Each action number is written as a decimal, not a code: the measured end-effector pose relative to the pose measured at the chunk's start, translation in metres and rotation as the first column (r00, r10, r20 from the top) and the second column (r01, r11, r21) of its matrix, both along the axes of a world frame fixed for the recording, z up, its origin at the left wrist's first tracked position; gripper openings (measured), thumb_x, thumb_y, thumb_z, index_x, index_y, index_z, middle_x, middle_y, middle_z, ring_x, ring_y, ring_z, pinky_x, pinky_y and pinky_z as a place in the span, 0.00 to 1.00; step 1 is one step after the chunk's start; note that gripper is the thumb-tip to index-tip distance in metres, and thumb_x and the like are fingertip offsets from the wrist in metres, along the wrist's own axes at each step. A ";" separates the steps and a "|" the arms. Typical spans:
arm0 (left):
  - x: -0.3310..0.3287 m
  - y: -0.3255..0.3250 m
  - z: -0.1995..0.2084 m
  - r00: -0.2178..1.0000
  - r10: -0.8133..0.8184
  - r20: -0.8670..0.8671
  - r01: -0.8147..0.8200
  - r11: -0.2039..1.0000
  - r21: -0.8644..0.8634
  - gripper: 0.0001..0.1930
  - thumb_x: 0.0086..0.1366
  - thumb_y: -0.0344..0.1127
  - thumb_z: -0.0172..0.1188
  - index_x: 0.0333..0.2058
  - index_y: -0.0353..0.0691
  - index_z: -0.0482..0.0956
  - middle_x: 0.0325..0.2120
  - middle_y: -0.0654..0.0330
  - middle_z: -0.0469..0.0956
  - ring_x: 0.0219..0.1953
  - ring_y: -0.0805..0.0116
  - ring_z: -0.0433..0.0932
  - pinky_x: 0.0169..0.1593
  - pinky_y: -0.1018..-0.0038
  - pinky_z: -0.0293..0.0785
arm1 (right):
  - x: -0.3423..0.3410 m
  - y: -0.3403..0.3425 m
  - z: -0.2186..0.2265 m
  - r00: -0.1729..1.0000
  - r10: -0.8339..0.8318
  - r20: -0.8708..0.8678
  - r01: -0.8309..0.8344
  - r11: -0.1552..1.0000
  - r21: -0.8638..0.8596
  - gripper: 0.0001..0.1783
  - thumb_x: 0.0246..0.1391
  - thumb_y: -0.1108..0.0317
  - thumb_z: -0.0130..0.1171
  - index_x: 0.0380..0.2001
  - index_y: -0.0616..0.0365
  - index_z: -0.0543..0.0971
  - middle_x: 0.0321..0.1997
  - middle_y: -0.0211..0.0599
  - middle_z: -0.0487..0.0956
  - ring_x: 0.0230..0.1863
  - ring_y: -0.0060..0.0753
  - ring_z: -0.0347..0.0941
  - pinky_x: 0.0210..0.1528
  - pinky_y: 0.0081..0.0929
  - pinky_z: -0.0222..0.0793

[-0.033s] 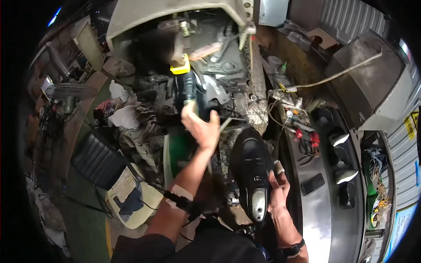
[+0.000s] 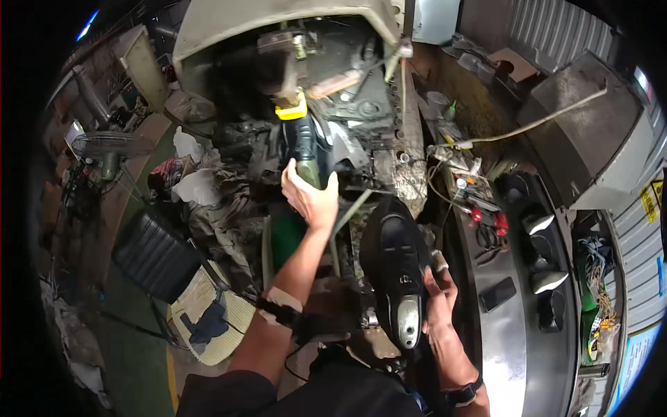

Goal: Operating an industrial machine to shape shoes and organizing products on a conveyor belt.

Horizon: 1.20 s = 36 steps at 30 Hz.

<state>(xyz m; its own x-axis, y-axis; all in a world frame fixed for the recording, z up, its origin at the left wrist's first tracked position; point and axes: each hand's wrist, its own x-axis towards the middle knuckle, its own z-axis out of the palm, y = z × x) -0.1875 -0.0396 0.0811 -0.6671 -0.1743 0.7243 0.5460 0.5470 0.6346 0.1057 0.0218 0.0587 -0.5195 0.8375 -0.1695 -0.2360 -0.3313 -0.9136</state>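
My left hand [image 2: 313, 201] is at the near end of a black shoe on an olive last [image 2: 308, 172]. The fingers lie along the last's left side, and the thumb stands spread off to its right. The shoe's far end sits under a yellow piece [image 2: 292, 108] in the machine [image 2: 274, 15]. In front of me my right hand [image 2: 439, 299] holds a second black shoe [image 2: 394, 247] by its right side. That shoe is on a last too, whose grey metal heel end [image 2: 410, 323] with a hole points toward me.
At right a metal bench [image 2: 501, 333] bears a phone [image 2: 497, 295], red-handled pliers [image 2: 490, 221] and several black shoe pieces [image 2: 540, 250]. On the left stand a black chair back [image 2: 154, 243], a straw hat [image 2: 236, 316], rags [image 2: 198, 186] and a fan [image 2: 110, 149].
My left hand has shifted left, so its fingers now reach along the left side of the olive last. The right hand keeps its hold on the second shoe.
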 end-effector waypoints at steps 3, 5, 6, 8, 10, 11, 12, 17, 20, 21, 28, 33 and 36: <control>-0.072 -0.040 -0.027 0.939 -0.278 0.203 0.289 0.957 -0.029 0.60 0.44 0.33 0.77 0.72 0.45 0.46 0.66 0.37 0.56 0.68 0.37 0.55 0.70 0.48 0.52 | -0.069 -0.025 0.002 0.987 0.078 -0.141 -0.094 0.990 -0.105 0.27 0.61 0.74 0.64 0.62 0.67 0.71 0.48 0.35 0.80 0.44 0.23 0.75 0.51 0.22 0.71; -0.076 -0.042 -0.031 0.893 -0.368 0.258 0.375 0.927 0.024 0.58 0.45 0.30 0.76 0.72 0.46 0.48 0.66 0.40 0.59 0.68 0.40 0.57 0.71 0.49 0.51 | -0.102 -0.034 0.017 0.976 0.084 -0.201 -0.114 0.983 -0.143 0.26 0.61 0.77 0.62 0.63 0.63 0.71 0.46 0.35 0.81 0.44 0.23 0.76 0.48 0.24 0.74; -0.075 -0.045 -0.032 0.873 -0.428 0.233 0.435 0.900 0.025 0.58 0.45 0.28 0.76 0.72 0.46 0.49 0.66 0.41 0.60 0.68 0.42 0.58 0.71 0.50 0.53 | -0.110 -0.030 0.004 0.993 -0.027 -0.117 0.012 0.992 -0.129 0.26 0.61 0.78 0.61 0.62 0.63 0.71 0.46 0.36 0.81 0.42 0.23 0.77 0.47 0.24 0.75; -0.078 -0.075 -0.041 0.675 -0.638 0.370 0.591 0.768 0.246 0.53 0.45 0.25 0.75 0.70 0.46 0.56 0.66 0.45 0.61 0.68 0.45 0.61 0.71 0.56 0.58 | -0.126 -0.039 0.022 0.990 0.019 -0.141 -0.042 0.987 -0.157 0.25 0.61 0.78 0.62 0.61 0.62 0.72 0.47 0.36 0.82 0.44 0.24 0.77 0.47 0.25 0.75; -0.065 -0.123 -0.045 0.642 -0.714 0.278 0.739 0.673 0.023 0.52 0.46 0.26 0.75 0.70 0.46 0.58 0.67 0.45 0.60 0.69 0.45 0.60 0.71 0.57 0.57 | -0.139 -0.040 0.029 0.982 0.061 -0.179 -0.092 0.981 -0.170 0.24 0.61 0.77 0.62 0.60 0.61 0.73 0.48 0.37 0.82 0.45 0.25 0.77 0.48 0.25 0.75; -0.065 -0.144 -0.054 0.657 -0.684 0.316 0.738 0.669 -0.087 0.51 0.46 0.26 0.75 0.70 0.46 0.59 0.67 0.45 0.60 0.69 0.45 0.60 0.71 0.57 0.57 | -0.147 -0.040 0.027 0.981 0.084 -0.172 -0.111 0.982 -0.154 0.25 0.60 0.77 0.62 0.61 0.61 0.73 0.48 0.37 0.82 0.45 0.26 0.77 0.48 0.27 0.75; -0.065 -0.164 -0.063 0.675 -0.649 0.351 0.731 0.653 -0.197 0.50 0.47 0.26 0.75 0.70 0.46 0.60 0.68 0.45 0.60 0.69 0.45 0.60 0.71 0.57 0.57 | -0.152 -0.043 0.026 0.981 0.107 -0.163 -0.131 0.982 -0.140 0.25 0.60 0.77 0.63 0.61 0.60 0.73 0.48 0.37 0.82 0.46 0.27 0.77 0.47 0.28 0.76; -0.055 -0.190 -0.055 0.248 -0.882 0.401 0.504 0.471 0.724 0.32 0.68 0.42 0.60 0.63 0.24 0.67 0.63 0.50 0.70 0.66 0.61 0.67 0.69 0.66 0.58 | -0.191 -0.064 0.032 0.945 0.195 -0.263 -0.269 0.921 -0.283 0.22 0.58 0.78 0.63 0.56 0.59 0.74 0.45 0.39 0.82 0.45 0.34 0.79 0.48 0.36 0.80; -0.037 -0.171 -0.021 0.069 -0.990 0.121 0.003 0.122 0.993 0.18 0.70 0.43 0.59 0.48 0.34 0.81 0.46 0.56 0.82 0.51 0.66 0.77 0.59 0.69 0.69 | -0.221 -0.070 0.007 0.979 0.087 -0.186 -0.150 0.920 -0.363 0.18 0.58 0.76 0.63 0.52 0.57 0.76 0.44 0.37 0.82 0.41 0.32 0.80 0.46 0.34 0.80; -0.031 -0.165 -0.003 -0.014 -0.989 0.149 -0.086 0.150 0.985 0.14 0.70 0.45 0.60 0.42 0.38 0.82 0.40 0.58 0.83 0.44 0.65 0.80 0.53 0.68 0.73 | -0.229 -0.071 0.005 0.973 0.115 -0.199 -0.176 0.930 -0.323 0.15 0.60 0.74 0.62 0.50 0.57 0.77 0.45 0.37 0.82 0.42 0.31 0.80 0.45 0.33 0.79; -0.049 -0.128 -0.004 0.129 -0.967 0.219 -0.278 0.176 0.944 0.13 0.66 0.42 0.66 0.38 0.38 0.84 0.36 0.58 0.84 0.34 0.66 0.81 0.40 0.69 0.79 | -0.271 -0.060 -0.006 0.969 0.112 -0.220 -0.167 0.954 -0.250 0.14 0.62 0.75 0.58 0.50 0.60 0.78 0.45 0.36 0.83 0.43 0.31 0.80 0.48 0.32 0.78; -0.072 -0.106 -0.016 0.138 -0.970 0.200 -0.328 0.146 0.933 0.12 0.66 0.42 0.67 0.36 0.38 0.84 0.33 0.61 0.82 0.33 0.69 0.80 0.38 0.69 0.77 | -0.291 -0.032 -0.027 0.982 0.129 -0.136 -0.153 0.970 -0.188 0.27 0.61 0.72 0.62 0.62 0.68 0.71 0.62 0.42 0.74 0.58 0.32 0.70 0.62 0.29 0.67; -0.083 -0.097 -0.024 0.140 -0.978 0.154 -0.348 0.097 0.932 0.11 0.67 0.41 0.66 0.37 0.38 0.83 0.34 0.61 0.83 0.34 0.69 0.80 0.40 0.69 0.78 | -0.302 -0.021 -0.035 0.993 0.114 -0.040 -0.118 0.987 -0.107 0.26 0.59 0.69 0.65 0.59 0.68 0.75 0.68 0.46 0.68 0.66 0.33 0.63 0.67 0.29 0.60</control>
